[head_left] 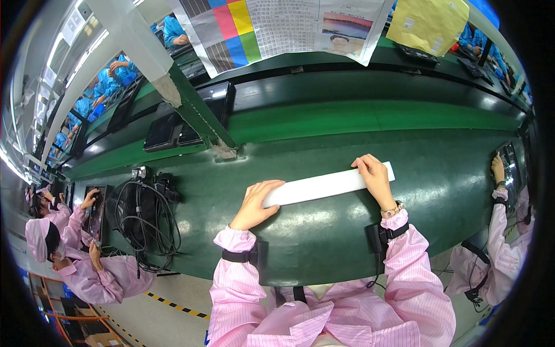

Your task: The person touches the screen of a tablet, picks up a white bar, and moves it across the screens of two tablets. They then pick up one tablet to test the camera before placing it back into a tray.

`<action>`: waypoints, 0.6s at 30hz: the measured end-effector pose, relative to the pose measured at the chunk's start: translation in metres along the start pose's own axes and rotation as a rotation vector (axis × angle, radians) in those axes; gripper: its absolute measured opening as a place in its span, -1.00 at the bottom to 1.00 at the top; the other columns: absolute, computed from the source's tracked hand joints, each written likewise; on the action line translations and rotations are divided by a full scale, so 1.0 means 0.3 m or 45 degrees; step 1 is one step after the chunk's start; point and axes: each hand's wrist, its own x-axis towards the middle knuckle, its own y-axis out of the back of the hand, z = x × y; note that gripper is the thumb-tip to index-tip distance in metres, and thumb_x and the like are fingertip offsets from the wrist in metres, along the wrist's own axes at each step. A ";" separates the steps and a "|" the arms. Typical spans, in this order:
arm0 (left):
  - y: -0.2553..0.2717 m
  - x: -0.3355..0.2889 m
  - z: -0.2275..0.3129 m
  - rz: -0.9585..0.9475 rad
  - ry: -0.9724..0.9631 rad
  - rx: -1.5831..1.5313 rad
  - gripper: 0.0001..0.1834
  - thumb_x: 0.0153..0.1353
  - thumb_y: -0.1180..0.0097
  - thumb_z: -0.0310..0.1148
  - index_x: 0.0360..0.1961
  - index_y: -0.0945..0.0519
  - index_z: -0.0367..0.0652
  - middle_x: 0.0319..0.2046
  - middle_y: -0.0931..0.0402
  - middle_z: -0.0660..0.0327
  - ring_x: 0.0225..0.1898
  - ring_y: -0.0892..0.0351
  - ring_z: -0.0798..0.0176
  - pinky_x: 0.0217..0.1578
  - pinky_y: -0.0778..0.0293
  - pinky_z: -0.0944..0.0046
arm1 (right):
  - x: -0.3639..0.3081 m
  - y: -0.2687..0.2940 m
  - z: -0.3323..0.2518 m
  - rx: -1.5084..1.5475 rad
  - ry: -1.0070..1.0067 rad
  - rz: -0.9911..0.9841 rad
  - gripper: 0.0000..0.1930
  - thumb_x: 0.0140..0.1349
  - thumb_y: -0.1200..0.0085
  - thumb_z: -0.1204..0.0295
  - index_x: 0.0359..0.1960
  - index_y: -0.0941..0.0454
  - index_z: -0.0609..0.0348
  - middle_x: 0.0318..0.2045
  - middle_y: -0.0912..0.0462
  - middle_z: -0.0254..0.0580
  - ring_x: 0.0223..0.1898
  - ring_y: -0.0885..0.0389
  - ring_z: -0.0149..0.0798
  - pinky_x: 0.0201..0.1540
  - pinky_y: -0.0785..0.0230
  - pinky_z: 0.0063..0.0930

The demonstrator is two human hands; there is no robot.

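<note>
Head view: my left hand (pixel 256 203) and right hand (pixel 376 180) hold a long white strip (pixel 324 186) by its two ends, fingers curled closed over it, flat on the dark green tabletop (pixel 324 231). To do this well, I judge, both ends need even pressure, keeping the strip level and clear of the cable bundle (pixel 144 222) at left.

Dark green belt (pixel 324 231) carries a white strip (pixel 324 186); a cable bundle (pixel 144 217) lies well left of the strip.
</note>
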 end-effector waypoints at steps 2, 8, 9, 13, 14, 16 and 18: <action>0.002 0.000 0.002 -0.002 0.004 -0.001 -0.40 -0.13 -0.14 -0.45 0.07 -0.42 -0.06 0.05 -0.40 0.23 0.13 -0.30 0.16 0.17 -0.04 0.19 | 0.000 -0.001 0.001 0.004 0.006 0.002 -0.83 0.22 0.03 0.41 -0.46 -0.55 0.18 -0.57 -0.45 -0.21 -0.55 -0.41 -0.23 -0.48 -0.21 -0.41; 0.003 -0.001 0.004 -0.005 0.007 -0.002 -0.40 -0.13 -0.14 -0.45 0.07 -0.42 -0.05 0.05 -0.40 0.23 0.12 -0.30 0.16 0.17 -0.04 0.19 | 0.000 -0.002 0.002 -0.001 0.000 0.002 -0.83 0.22 0.03 0.41 -0.46 -0.55 0.18 -0.56 -0.45 -0.21 -0.55 -0.41 -0.24 -0.48 -0.22 -0.42; 0.002 -0.001 0.003 -0.005 0.005 -0.001 -0.40 -0.13 -0.14 -0.45 0.07 -0.42 -0.05 0.05 -0.40 0.23 0.12 -0.30 0.16 0.17 -0.04 0.19 | -0.001 -0.001 0.000 0.005 -0.010 0.000 -0.83 0.22 0.03 0.41 -0.46 -0.55 0.18 -0.56 -0.45 -0.21 -0.55 -0.42 -0.24 -0.48 -0.22 -0.42; -0.001 -0.003 -0.003 0.001 -0.008 -0.003 -0.40 -0.13 -0.14 -0.45 0.07 -0.42 -0.05 0.06 -0.40 0.23 0.12 -0.30 0.16 0.17 -0.04 0.19 | -0.003 -0.001 0.002 0.012 -0.001 0.002 -0.83 0.23 0.03 0.41 -0.46 -0.55 0.18 -0.56 -0.45 -0.21 -0.55 -0.42 -0.25 -0.47 -0.22 -0.42; -0.001 -0.004 -0.004 0.001 -0.008 -0.002 -0.40 -0.13 -0.14 -0.45 0.07 -0.42 -0.05 0.06 -0.40 0.22 0.12 -0.30 0.16 0.17 -0.04 0.19 | -0.002 -0.001 0.001 0.012 0.000 0.002 -0.83 0.23 0.03 0.41 -0.46 -0.55 0.18 -0.56 -0.45 -0.21 -0.55 -0.42 -0.25 -0.47 -0.22 -0.42; 0.000 -0.005 -0.005 0.001 -0.008 0.000 -0.39 -0.13 -0.14 -0.45 0.07 -0.42 -0.05 0.06 -0.40 0.22 0.12 -0.30 0.15 0.17 -0.04 0.19 | -0.002 -0.001 -0.004 0.000 0.004 -0.005 -0.83 0.22 0.03 0.40 -0.46 -0.55 0.18 -0.56 -0.46 -0.21 -0.55 -0.42 -0.25 -0.47 -0.22 -0.42; -0.001 -0.003 -0.007 -0.003 -0.009 0.007 -0.39 -0.13 -0.14 -0.45 0.08 -0.42 -0.05 0.06 -0.39 0.22 0.12 -0.30 0.15 0.17 -0.04 0.18 | -0.002 0.000 -0.004 0.002 0.001 -0.004 -0.83 0.22 0.03 0.40 -0.46 -0.55 0.18 -0.56 -0.46 -0.21 -0.55 -0.42 -0.25 -0.48 -0.22 -0.42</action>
